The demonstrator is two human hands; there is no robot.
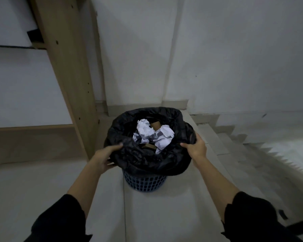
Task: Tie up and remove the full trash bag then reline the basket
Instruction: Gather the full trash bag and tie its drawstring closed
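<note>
The black trash bag [147,159], soft, slippery and judged light with crumpled paper [154,135], is folded over the blue basket [144,183]. Its rim is gripped by the left hand [103,158] and right hand [196,147]; the gathered rim should be held.

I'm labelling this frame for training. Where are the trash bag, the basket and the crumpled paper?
trash bag [147,159]: head view, on the near folded-over black rim.
basket [144,183]: head view, on the blue lattice wall below the bag.
crumpled paper [162,137]: head view, on a white wad inside the bag.
</note>
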